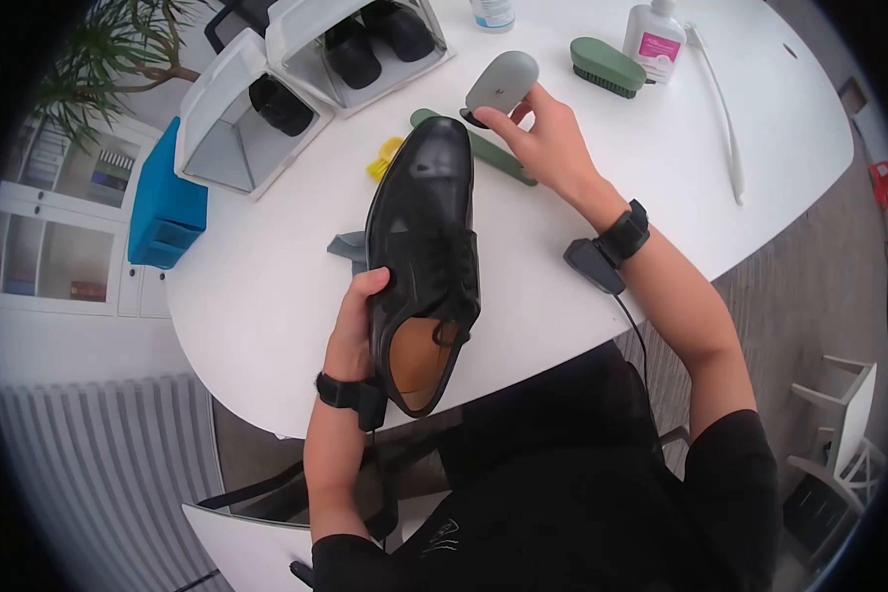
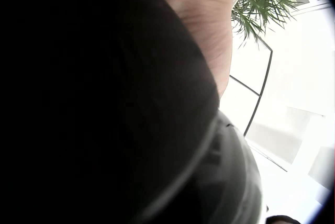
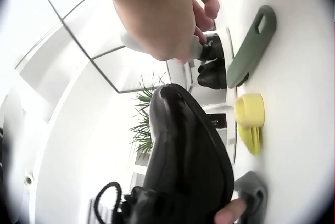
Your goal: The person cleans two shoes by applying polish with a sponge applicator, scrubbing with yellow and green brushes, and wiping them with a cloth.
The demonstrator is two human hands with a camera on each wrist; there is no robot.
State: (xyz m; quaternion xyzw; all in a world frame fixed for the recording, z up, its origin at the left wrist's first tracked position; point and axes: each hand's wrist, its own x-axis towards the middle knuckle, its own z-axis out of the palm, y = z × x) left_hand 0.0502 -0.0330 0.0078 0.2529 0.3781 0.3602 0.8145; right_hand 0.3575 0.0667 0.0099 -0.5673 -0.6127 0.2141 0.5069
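A black lace-up dress shoe [image 1: 429, 197] is held toe away from me over the near part of the table. My left hand [image 1: 353, 321] grips its side near the heel, thumb on the upper and the other fingers hidden beneath. Just beyond the toe, my right hand [image 1: 553, 148] holds a grey oval shoe sponge [image 1: 503, 81] with a dark underside, thumb along its near edge. In the right wrist view the shoe's glossy toe [image 3: 178, 109] points up below that hand. Dark shoe leather fills much of the left wrist view.
On the white table [image 1: 562, 316] lie a green long-handled brush [image 1: 503, 158], a yellow brush [image 1: 385, 158] and a grey cloth [image 1: 347, 247]. A green-backed brush [image 1: 607, 64], a white bottle [image 1: 653, 44] and a white shoehorn [image 1: 722, 118] are farther right. Clear-fronted shoe boxes [image 1: 252, 163] and a blue box [image 1: 168, 212] stand left.
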